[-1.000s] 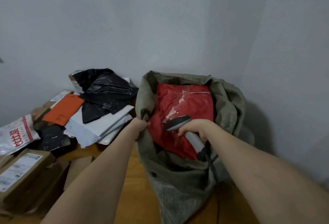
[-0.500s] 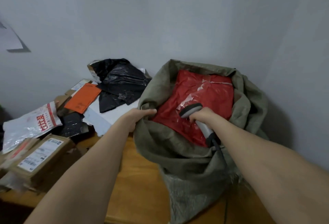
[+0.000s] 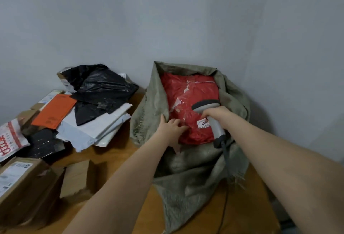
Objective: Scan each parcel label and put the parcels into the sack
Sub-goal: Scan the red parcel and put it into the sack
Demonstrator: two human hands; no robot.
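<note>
We press our flat, open left hand (image 3: 172, 128) on the red parcel (image 3: 188, 101) inside the sack (image 3: 188, 170) (soft, slippery plastic, likely); our right hand (image 3: 216, 113) grips the scanner (image 3: 210, 116).

Both arms reach forward; left hand (image 3: 172, 130) lies flat with fingers spread, right hand (image 3: 216, 113) fisted.

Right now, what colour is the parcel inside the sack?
Red, glossy plastic: the parcel shows best in the head view, inside the sack.
</note>
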